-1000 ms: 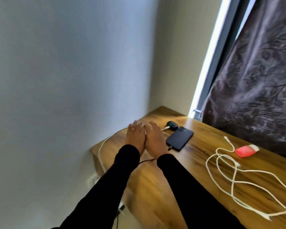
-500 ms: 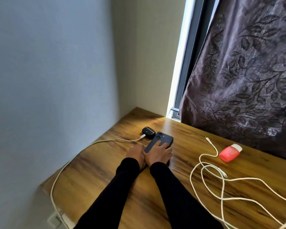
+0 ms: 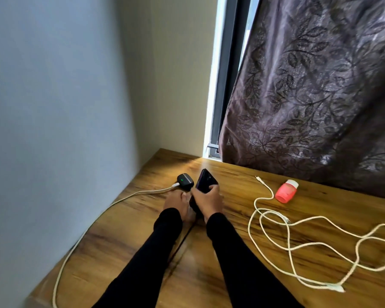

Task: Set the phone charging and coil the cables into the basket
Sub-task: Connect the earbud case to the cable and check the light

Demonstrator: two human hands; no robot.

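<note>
My right hand [image 3: 207, 202] grips the black phone [image 3: 206, 181] and holds it tilted up off the wooden desk [image 3: 242, 252]. My left hand [image 3: 176, 202] lies beside it at the phone's lower end; what its fingers hold is hidden. A thin dark cable [image 3: 182, 238] runs from under the hands toward me. A small black earbud case [image 3: 185, 181] with a green light sits just left of the phone, with a white cable [image 3: 93, 221] plugged into it. A loose tangle of white cable [image 3: 287, 241] lies on the right of the desk. No basket is in view.
A red and white small object [image 3: 286, 190] lies near the dark patterned curtain [image 3: 320, 85] at the back right. Walls close in the desk on the left and at the back. The desk's left edge drops off where the white cable hangs over it.
The phone lay flat under my right hand half a second ago; now that hand has lifted it, tilted up. The camera view has swung closer and to the right.
</note>
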